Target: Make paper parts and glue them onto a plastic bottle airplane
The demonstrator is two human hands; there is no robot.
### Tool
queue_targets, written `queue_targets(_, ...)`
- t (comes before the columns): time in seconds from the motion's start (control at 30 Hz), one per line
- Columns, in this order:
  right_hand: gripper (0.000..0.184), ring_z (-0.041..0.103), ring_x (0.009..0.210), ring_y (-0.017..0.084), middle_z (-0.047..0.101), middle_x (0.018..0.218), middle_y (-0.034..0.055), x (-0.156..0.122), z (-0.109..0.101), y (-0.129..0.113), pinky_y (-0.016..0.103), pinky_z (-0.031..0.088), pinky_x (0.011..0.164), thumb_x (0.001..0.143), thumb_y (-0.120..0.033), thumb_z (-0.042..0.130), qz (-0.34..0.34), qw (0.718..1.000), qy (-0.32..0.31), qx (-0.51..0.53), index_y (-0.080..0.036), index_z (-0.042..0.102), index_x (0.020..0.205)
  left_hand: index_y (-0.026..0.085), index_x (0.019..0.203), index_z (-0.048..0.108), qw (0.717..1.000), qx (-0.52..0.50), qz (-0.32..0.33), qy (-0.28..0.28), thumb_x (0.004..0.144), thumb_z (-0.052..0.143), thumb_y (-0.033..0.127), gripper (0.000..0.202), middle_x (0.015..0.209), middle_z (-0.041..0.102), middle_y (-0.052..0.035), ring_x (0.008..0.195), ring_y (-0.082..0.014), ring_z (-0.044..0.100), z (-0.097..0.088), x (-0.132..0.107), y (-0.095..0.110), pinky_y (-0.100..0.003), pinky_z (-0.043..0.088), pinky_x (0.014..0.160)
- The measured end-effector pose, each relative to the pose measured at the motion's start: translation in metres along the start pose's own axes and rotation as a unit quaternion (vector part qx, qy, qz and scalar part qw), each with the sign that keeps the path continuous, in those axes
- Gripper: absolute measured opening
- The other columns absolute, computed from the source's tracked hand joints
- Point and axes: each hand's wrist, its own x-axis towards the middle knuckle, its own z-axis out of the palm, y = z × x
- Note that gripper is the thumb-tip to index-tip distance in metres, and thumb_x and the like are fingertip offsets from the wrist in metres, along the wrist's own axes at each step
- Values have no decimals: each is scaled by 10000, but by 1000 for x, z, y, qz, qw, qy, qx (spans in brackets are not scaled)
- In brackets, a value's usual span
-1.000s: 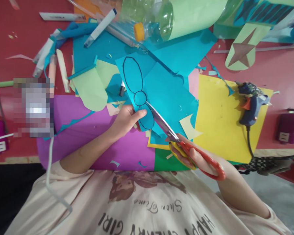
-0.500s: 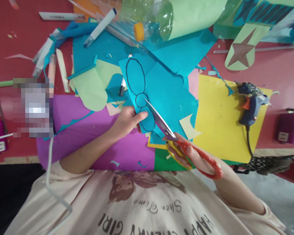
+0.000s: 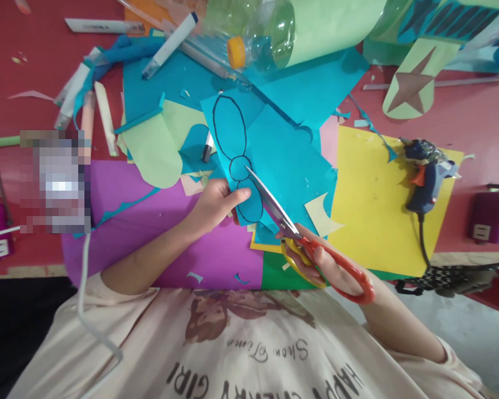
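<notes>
My left hand (image 3: pixel 219 206) pinches the lower edge of a blue paper strip (image 3: pixel 229 126), thumb on top. Drawn on the strip in black are two long loops with a small circle between them. In my right hand (image 3: pixel 316 260) is a pair of scissors (image 3: pixel 280 215) with one red and one yellow handle. The blades point up and left, and their tips lie over the paper at the small circle's right side. More blue paper (image 3: pixel 286 149) spreads behind the strip.
A glue gun (image 3: pixel 424 183) lies on yellow paper (image 3: pixel 366 205) at the right. Purple paper (image 3: pixel 149 238) is under my left arm. Markers (image 3: pixel 170 47) and green cut-outs (image 3: pixel 152 147) lie at the left. Plastic bottles (image 3: pixel 270 44), one with an orange cap, lie at the back.
The scissors' handles and my right hand have shifted very slightly. My left hand and the blue paper strip look almost still.
</notes>
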Motion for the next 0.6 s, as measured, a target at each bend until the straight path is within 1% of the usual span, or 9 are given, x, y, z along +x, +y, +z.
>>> queue_targets(0.13, 655, 222, 443, 39, 366, 705, -61, -2, -3, 3, 218, 171, 348, 815, -740, 480, 0, 1000, 6, 7, -257, 452, 1257, 204, 532, 476, 1000, -2, -2, 18, 719, 640, 373, 301, 439, 511, 44, 411, -95, 492, -2, 1, -3, -224, 392, 412)
queue_targets(0.27, 628, 213, 446, 33, 378, 739, -55, -2, -2, 0, 217, 174, 343, 830, -713, 491, -6, 1000, 8, 1, -253, 454, 1257, 202, 518, 441, 1000, 1, 0, 30, 719, 631, 361, 319, 445, 450, 53, 419, -81, 444, -3, 1, -7, -226, 378, 430)
queue_targets(0.47, 657, 203, 430, 24, 371, 726, -59, 0, -1, -2, 215, 152, 323, 795, -746, 507, -6, 1000, 20, -3, -231, 498, 1203, 204, 518, 393, 999, 3, -5, 40, 706, 626, 386, 350, 459, 392, 57, 434, -79, 416, -2, 2, -5, -233, 363, 441)
queue_targets(0.6, 654, 211, 438, 24, 368, 731, -59, -2, -3, 2, 209, 161, 329, 809, -735, 500, -2, 1000, 20, -7, -237, 468, 1231, 206, 521, 384, 999, -2, -4, 41, 710, 619, 396, 356, 457, 384, 58, 428, -79, 403, -1, 1, -3, -233, 331, 426)
